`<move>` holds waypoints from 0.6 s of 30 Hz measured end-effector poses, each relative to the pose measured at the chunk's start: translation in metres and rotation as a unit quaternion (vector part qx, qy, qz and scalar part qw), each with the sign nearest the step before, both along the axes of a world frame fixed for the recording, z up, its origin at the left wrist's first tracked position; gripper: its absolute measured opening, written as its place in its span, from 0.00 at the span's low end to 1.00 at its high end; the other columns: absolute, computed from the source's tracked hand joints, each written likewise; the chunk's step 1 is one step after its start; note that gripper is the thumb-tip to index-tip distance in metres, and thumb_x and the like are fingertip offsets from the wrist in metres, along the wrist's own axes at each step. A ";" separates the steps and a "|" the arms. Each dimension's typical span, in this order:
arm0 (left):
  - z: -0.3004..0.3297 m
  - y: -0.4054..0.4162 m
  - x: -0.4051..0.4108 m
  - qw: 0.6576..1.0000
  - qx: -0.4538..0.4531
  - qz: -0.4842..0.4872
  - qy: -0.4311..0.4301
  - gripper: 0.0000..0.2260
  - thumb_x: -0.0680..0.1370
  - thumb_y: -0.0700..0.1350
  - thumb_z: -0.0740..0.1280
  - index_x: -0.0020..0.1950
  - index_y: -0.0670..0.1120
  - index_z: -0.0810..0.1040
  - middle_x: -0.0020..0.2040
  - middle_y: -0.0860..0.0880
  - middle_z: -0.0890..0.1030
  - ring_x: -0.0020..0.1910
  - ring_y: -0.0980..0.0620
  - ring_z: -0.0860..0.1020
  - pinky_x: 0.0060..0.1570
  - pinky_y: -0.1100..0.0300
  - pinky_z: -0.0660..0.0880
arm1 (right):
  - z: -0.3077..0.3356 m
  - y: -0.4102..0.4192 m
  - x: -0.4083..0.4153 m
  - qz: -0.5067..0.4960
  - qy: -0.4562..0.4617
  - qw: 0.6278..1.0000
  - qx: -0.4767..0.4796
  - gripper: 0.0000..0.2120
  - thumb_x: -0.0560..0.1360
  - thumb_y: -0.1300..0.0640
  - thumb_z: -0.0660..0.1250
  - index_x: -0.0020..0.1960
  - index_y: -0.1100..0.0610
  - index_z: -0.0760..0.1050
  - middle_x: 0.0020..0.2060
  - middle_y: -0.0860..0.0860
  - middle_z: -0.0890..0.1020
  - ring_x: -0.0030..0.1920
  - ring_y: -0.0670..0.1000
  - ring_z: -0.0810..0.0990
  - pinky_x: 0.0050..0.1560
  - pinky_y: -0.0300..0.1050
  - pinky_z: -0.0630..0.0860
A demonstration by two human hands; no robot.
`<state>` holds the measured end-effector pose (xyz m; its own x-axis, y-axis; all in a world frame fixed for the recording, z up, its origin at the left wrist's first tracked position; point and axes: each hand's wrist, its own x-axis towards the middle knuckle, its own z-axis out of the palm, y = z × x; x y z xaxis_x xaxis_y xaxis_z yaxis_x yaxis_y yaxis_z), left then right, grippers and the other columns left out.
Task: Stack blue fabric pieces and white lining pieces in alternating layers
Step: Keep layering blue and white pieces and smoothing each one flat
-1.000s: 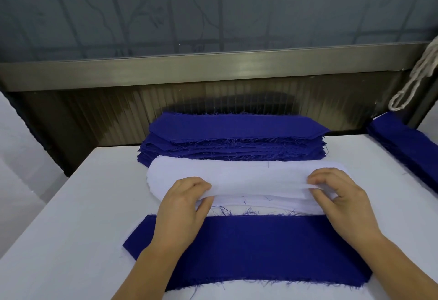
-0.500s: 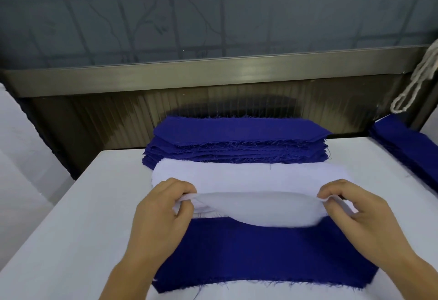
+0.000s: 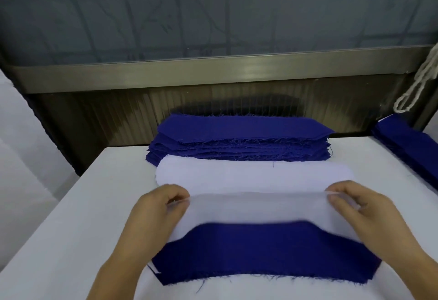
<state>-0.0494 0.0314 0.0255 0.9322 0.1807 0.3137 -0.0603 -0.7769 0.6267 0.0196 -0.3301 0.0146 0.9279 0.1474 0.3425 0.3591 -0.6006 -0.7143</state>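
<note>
A thin white lining piece (image 3: 258, 212) hangs stretched between both hands, just above the near blue fabric piece (image 3: 265, 254), covering its far half. My left hand (image 3: 158, 214) pinches the lining's left end and my right hand (image 3: 362, 214) pinches its right end. Behind it lies the pile of white lining pieces (image 3: 253, 174). Farther back sits a tall stack of blue fabric pieces (image 3: 239, 141). A white edge peeks out under the near blue piece at its left corner.
All of this rests on a white table (image 3: 71, 228). More blue fabric (image 3: 407, 145) lies at the table's right edge. A looped white cord (image 3: 417, 86) hangs at the upper right. A metal-framed wall panel (image 3: 213, 72) rises behind the table.
Both hands have lifted one lining piece off the white pile and drawn it toward me, so it now hangs over the near blue piece.
</note>
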 end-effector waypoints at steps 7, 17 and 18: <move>-0.002 0.012 -0.019 0.988 0.100 -0.104 -0.052 0.19 0.67 0.30 0.74 0.42 0.55 0.81 0.45 0.65 0.77 0.50 0.67 0.73 0.51 0.78 0.66 | -0.014 -0.023 -0.008 0.043 -0.342 0.913 -0.219 0.13 0.75 0.63 0.58 0.44 0.63 0.82 0.47 0.53 0.82 0.52 0.53 0.76 0.63 0.41 0.66; -0.024 0.006 -0.018 0.965 0.141 -0.184 0.119 0.18 0.71 0.38 0.64 0.39 0.64 0.73 0.45 0.64 0.76 0.50 0.66 0.71 0.51 0.70 0.68 | -0.044 -0.034 -0.020 0.159 -0.242 0.923 -0.254 0.13 0.72 0.63 0.57 0.41 0.54 0.80 0.46 0.43 0.80 0.51 0.46 0.76 0.56 0.39 0.69; -0.024 0.005 -0.019 0.965 0.135 -0.188 0.123 0.18 0.71 0.38 0.64 0.39 0.64 0.72 0.45 0.64 0.76 0.51 0.66 0.71 0.51 0.71 0.68 | -0.043 -0.033 -0.021 0.162 -0.240 0.924 -0.251 0.13 0.72 0.63 0.57 0.41 0.54 0.80 0.45 0.43 0.80 0.50 0.46 0.76 0.54 0.39 0.70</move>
<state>-0.0685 0.0362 0.0016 0.9679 -0.2433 0.0630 -0.2460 -0.8661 0.4352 -0.0011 -0.3629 -0.0282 0.5657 0.6425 0.5169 0.7812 -0.6183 -0.0864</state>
